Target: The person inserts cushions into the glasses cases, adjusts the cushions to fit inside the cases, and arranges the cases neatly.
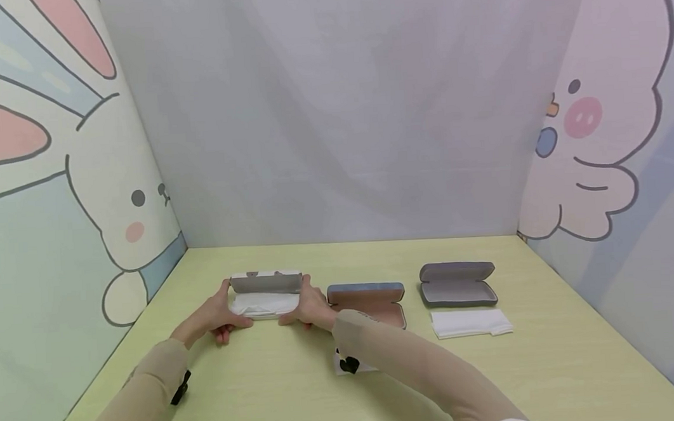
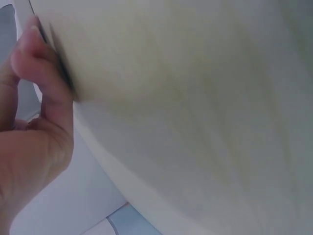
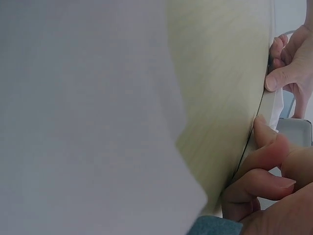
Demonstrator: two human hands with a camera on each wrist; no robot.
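An opened glasses case (image 1: 266, 283) with a pale, patterned lid and grey lining stands at the left of the table, a folded white cloth (image 1: 264, 303) lying inside it. My left hand (image 1: 219, 313) grips its left end, thumb at the front edge and a finger up by the lid. At the right end my right hand (image 1: 310, 306) holds it the same way. The right wrist view shows both thumbs along the case's front edge (image 3: 266, 105). In the left wrist view, curled fingers (image 2: 41, 68) lie beside the case, mostly cut off.
Just right stands an opened blue glasses case (image 1: 365, 288) with brown lining, partly behind my right forearm. A white cloth (image 1: 340, 368) shows under that forearm. Farther right are an opened dark grey case (image 1: 457, 270) and a folded white cloth (image 1: 471, 323). Printed curtains surround the table.
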